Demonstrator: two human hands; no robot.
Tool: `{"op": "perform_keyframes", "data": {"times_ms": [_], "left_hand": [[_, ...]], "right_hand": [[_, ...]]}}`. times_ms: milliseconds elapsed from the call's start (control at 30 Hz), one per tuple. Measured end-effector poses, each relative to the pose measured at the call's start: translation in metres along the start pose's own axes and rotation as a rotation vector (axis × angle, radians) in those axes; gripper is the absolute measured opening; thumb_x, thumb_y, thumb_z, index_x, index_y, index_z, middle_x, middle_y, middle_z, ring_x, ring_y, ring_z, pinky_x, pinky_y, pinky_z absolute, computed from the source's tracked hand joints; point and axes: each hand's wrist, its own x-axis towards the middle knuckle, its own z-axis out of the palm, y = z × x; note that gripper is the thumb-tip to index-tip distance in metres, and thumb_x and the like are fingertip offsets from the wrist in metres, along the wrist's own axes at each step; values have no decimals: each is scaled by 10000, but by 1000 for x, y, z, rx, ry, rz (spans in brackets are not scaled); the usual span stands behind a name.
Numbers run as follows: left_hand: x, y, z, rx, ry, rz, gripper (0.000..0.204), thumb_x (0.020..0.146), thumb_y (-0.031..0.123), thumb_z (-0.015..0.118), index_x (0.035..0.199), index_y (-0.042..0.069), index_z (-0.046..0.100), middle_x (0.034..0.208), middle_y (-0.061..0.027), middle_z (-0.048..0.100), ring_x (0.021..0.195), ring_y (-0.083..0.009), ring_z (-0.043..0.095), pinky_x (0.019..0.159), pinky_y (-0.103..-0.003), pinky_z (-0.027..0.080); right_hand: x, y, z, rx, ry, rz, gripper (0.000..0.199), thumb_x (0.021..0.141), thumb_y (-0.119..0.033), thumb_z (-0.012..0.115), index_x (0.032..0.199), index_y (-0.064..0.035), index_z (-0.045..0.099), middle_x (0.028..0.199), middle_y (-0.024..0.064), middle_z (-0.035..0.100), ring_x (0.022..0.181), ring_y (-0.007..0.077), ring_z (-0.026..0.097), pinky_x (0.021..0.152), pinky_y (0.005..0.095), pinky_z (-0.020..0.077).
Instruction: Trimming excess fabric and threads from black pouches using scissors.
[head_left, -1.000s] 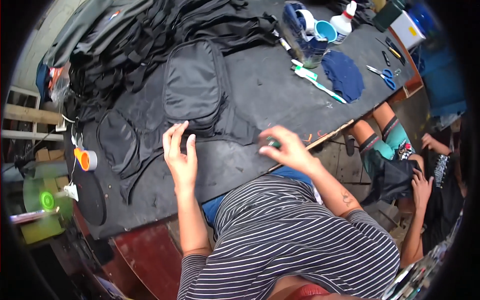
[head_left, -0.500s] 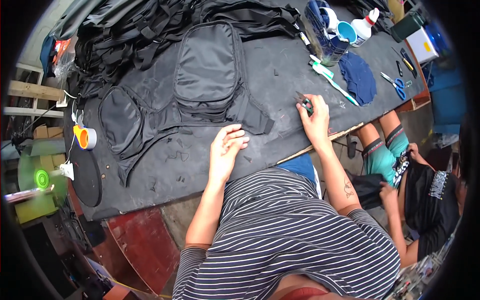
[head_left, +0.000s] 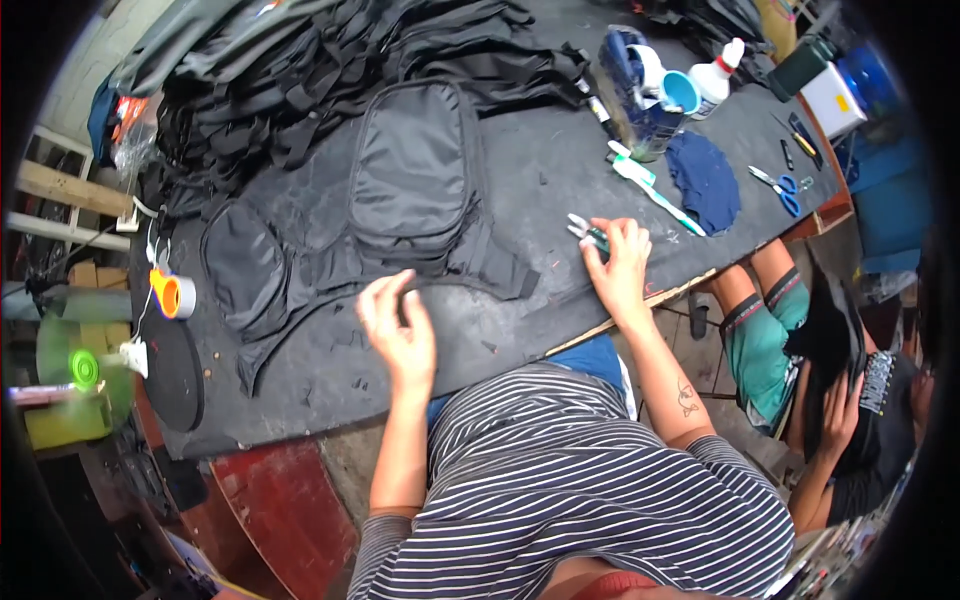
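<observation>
A black fabric bag [head_left: 411, 165] with a zipped main pouch lies flat on the dark worktable, its side pouch [head_left: 243, 258] and straps spread to the left and right. My right hand [head_left: 618, 262] is closed around small thread snips [head_left: 587, 233], blades pointing away from me, just above the table right of the bag. My left hand [head_left: 398, 325] hovers over the bag's lower edge with fingers apart, thumb raised, and nothing in it; the fingers are slightly blurred.
Black bags are heaped [head_left: 330, 90] along the far side. To the right lie a toothbrush [head_left: 655, 188], a navy cloth [head_left: 703, 180], scissors [head_left: 778, 188], a plastic container [head_left: 635, 120] and a white bottle [head_left: 715, 80]. A tape roll [head_left: 177, 297] sits left. Another person [head_left: 840, 390] sits right.
My left hand has moved left, away from the bag's right strap, and its fingers have spread. My right hand keeps the snips, now turned further leftward. The view has shifted slightly.
</observation>
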Motion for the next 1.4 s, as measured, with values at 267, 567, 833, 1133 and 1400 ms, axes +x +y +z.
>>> {"op": "perform_keyframes", "data": {"times_ms": [267,567,833,1133,1400], "left_hand": [[62,-23,-18,446,-347,368,571,645,110,742,1182,82,551,1096,-113,541,1159,-314,456,1093,-506,222],[61,67,10,74,-46,316,172,624,-42,621,760,13,532,728,-128,518,688,-318,516,628,-385,404],[42,105,-3,1,-90,500,279,547,-25,648,821,14,610,686,-98,529,642,-282,513,613,-376,408],[48,120,-27,-363,-239,513,505,728,277,713,1106,-37,598,971,-140,556,863,-268,549,771,-352,457],[15,25,10,157,-237,55,436,779,138,649,1187,29,543,1200,-198,436,1186,-361,368,1000,-482,284]], "right_hand": [[0,-11,-11,124,204,-62,296,694,-118,709,972,-59,624,975,102,488,939,281,439,839,388,352],[-28,-79,-2,925,-466,53,955,687,-300,816,1415,-46,252,1173,139,429,1041,218,481,900,333,432],[-3,-102,-1,1729,-481,250,1060,662,-145,831,1433,-122,104,1345,83,359,1252,187,364,984,317,395],[36,-94,-76,1893,-320,512,749,735,107,641,1380,-20,281,1208,109,537,1058,199,568,908,332,474],[61,-32,-190,1180,608,160,236,953,-148,378,1074,18,494,881,17,589,823,124,537,825,300,423]]}}
